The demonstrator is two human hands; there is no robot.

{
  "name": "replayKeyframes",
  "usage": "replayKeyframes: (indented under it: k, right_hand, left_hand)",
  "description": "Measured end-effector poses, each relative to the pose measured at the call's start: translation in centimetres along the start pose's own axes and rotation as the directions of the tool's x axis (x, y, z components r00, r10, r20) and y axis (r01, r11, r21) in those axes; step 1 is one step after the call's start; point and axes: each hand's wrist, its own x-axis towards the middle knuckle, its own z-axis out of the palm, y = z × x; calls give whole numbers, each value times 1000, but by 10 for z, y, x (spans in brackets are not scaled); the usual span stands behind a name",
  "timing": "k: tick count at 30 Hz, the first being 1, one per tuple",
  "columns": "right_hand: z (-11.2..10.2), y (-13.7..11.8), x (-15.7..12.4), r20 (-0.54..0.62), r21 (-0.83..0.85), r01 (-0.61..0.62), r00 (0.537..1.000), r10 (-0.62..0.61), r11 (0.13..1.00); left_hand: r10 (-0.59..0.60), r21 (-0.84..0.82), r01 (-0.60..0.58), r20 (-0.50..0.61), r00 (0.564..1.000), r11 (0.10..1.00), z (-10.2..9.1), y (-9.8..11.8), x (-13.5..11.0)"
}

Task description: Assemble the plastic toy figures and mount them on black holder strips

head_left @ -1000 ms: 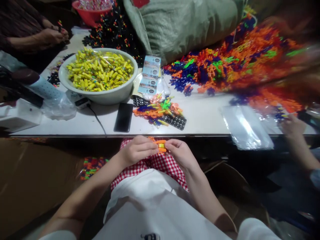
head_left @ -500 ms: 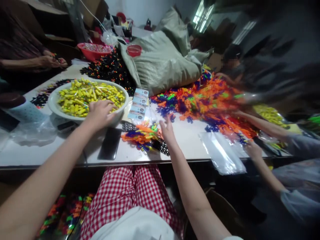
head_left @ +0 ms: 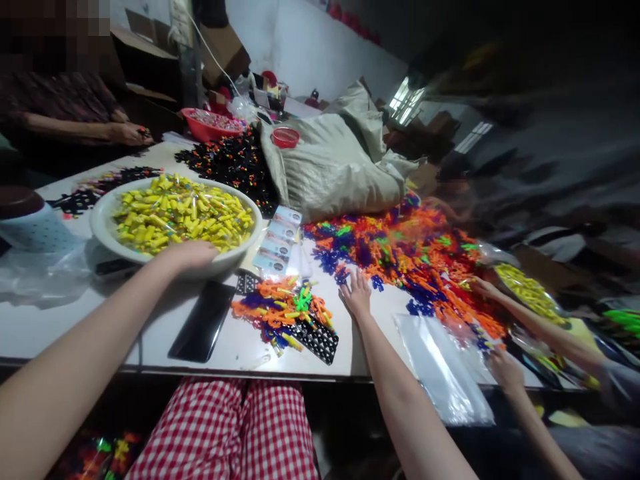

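Observation:
My left hand (head_left: 193, 256) reaches over the near rim of a wide pale bowl (head_left: 107, 233) filled with small yellow pieces (head_left: 185, 212). Its fingers are hidden, so whether it holds any cannot be told. On the white table, my right hand (head_left: 357, 293) lies with its fingers spread. Just beyond its fingertips are purple pieces (head_left: 341, 275) at the near edge of a large pile of orange, purple and green plastic pieces (head_left: 420, 247). Between my hands, a smaller mixed heap (head_left: 280, 303) partly covers a black dotted object (head_left: 320, 339).
A dark phone (head_left: 203, 323) lies near the table edge, with printed light-blue cards (head_left: 280, 237) behind the small heap. Clear plastic bags (head_left: 443, 367) overhang the front edge at right. A co-worker's hands (head_left: 505, 370) work there. A big woven sack (head_left: 340, 167) stands behind.
My left hand has gone from above the yellow pieces to lower at the bowl's near rim. My right hand has shifted right, away from the small heap, and flattened. The view has tilted upward.

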Motion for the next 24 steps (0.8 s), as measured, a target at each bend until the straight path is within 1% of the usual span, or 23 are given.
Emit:
replayKeyframes:
  k: [1, 2, 3, 5, 8, 10, 12, 14, 16, 18, 20, 22, 24]
  right_hand:
    - [2, 0, 1, 41, -34, 92, 995, -90, 995]
    - [3, 0, 0, 81, -56, 151, 986, -146, 987]
    - [3, -1, -1, 116, -66, 174, 979, -166, 983]
    - [1, -4, -8, 187, -64, 179, 968, -165, 982]
    - [-5, -10, -30, 264, -39, 141, 956, -126, 989]
    - [-12, -13, -53, 282, -15, 120, 953, -111, 993]
    - [-18, -10, -81, 284, 7, 113, 953, -110, 994]
    - [-24, 0, -114, 294, 34, 124, 947, -129, 992]
    - [-30, 14, -148, 307, 73, 160, 936, -175, 984]
    - [-34, 30, -179, 278, 113, 180, 938, -205, 977]
    - [-38, 43, -202, 190, 173, 164, 962, -196, 971]
    - [-44, 49, -215, 57, 267, 114, 989, -134, 957]
    - [-54, 44, -221, -77, 385, 24, 997, 6, 923]
  left_hand:
    - [-21, 7, 21, -2, 1000, 1000, 0, 1, -1]
    - [-49, 25, 49, -1, 999, 998, -1, 3, -2]
    - [-74, 48, 74, -3, 997, 996, -2, 5, -5]
    - [-84, 77, 86, -31, 996, 993, -4, 11, -11]
    - [2, 98, 5, -74, 997, 995, -9, 20, -20]
    - [81, 100, -70, -111, 990, 993, -14, 27, -26]
    - [121, 72, -111, -145, 982, 991, -19, 34, -32]
    - [84, 2, -85, -163, 983, 996, -24, 41, -38]
    - [6, -84, -22, -180, 984, 996, -28, 45, -43]
    - [-61, -192, 27, -174, 983, 981, -30, 45, -44]
    - [-100, -305, 40, -182, 978, 951, -32, 44, -43]
    - [-142, -414, 34, -233, 962, 909, -32, 46, -43]
    - [-159, -503, -15, -301, 940, 864, -28, 55, -55]
